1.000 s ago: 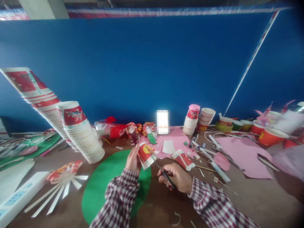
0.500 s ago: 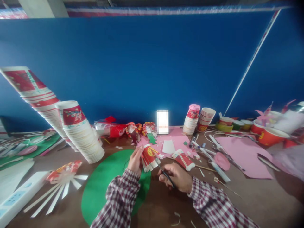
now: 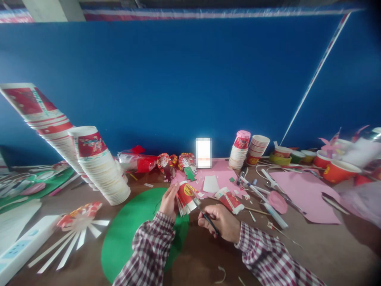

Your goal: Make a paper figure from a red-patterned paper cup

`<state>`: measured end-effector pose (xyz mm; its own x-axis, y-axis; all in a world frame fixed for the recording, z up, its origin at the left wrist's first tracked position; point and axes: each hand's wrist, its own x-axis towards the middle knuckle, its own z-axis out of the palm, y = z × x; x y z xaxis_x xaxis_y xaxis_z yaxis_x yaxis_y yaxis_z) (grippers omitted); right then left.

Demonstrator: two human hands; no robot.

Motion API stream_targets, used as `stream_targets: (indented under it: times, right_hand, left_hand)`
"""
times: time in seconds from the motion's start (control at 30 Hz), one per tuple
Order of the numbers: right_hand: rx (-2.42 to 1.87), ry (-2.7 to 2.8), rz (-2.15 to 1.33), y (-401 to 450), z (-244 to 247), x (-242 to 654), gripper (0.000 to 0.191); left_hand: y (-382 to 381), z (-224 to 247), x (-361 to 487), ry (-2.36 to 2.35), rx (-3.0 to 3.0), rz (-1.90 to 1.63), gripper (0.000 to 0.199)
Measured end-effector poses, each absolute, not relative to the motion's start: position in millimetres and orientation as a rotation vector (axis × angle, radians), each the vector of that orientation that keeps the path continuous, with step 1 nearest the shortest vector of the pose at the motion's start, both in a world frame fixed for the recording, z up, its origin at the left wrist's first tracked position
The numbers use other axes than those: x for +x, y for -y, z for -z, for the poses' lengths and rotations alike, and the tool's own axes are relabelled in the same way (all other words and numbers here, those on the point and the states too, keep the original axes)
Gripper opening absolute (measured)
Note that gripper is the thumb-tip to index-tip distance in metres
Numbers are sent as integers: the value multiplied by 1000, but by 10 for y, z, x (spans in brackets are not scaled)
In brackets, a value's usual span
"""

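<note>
Pinching the cup (image 3: pixel 187 194) by its left side between thumb and fingers of the left grip (image 3: pixel 168 203), over the right edge of the green disc (image 3: pixel 127 234). Holding the scissors (image 3: pixel 210 222) by their dark handles in curled fingers of the right grip (image 3: pixel 222 223), just right of the disc, with blades angled up and left to the cup's cut edge. Cannot tell the spread of the blades.

Likely very light, of thin paper: springy in the printed wall, floppy and easily creased or torn along the slit strips. Perhaps slightly slippery outside. Best taken by the uncut wall, near the roots of the strips, with gentle pressure; better not tugged by one strip.

Farther out, left of the disc, lying on the tabletop (image 3: pixel 208 264) with white strips splayed: a fanned cup (image 3: pixel 77 218).
</note>
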<state>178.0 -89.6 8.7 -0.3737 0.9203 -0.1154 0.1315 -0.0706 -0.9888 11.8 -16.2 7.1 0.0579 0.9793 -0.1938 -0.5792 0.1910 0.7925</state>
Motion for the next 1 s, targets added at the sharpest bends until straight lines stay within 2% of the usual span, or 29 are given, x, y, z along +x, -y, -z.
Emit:
stream_targets:
  times: [0.27, 0.63, 1.0]
  right_hand:
    - [-1120, 1505, -1570, 865, 1, 1792, 37]
    - [-1153, 1527, -1487, 881, -24, 1792, 30]
    - [-1133, 1502, -1498, 876, 53, 1766, 34]
  left_hand:
    - [151, 38, 140, -828, 664, -1297, 28]
    - [151, 50, 160, -833, 673, -1282, 28]
    - [142, 54, 167, -883, 722, -1275, 28]
